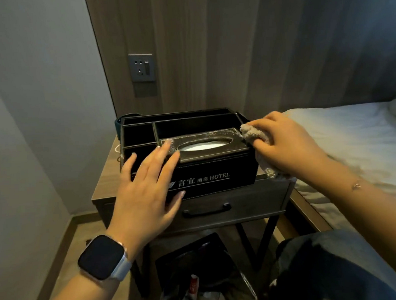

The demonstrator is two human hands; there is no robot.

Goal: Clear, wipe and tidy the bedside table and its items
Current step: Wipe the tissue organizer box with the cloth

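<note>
Black leather organiser point(193, 173) sits on the bedside table point(106, 181); wiping looks midway. Left hand point(146, 187), fingers straight, steadies its near left corner. Right hand point(284, 144) grips one beige cloth point(254, 134) at the right edge. Tabletop seemingly unwiped. One bin point(200, 277) below.

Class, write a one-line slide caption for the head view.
Left hand steadies the hotel tissue organizer while right hand wipes it with a cloth.
</note>
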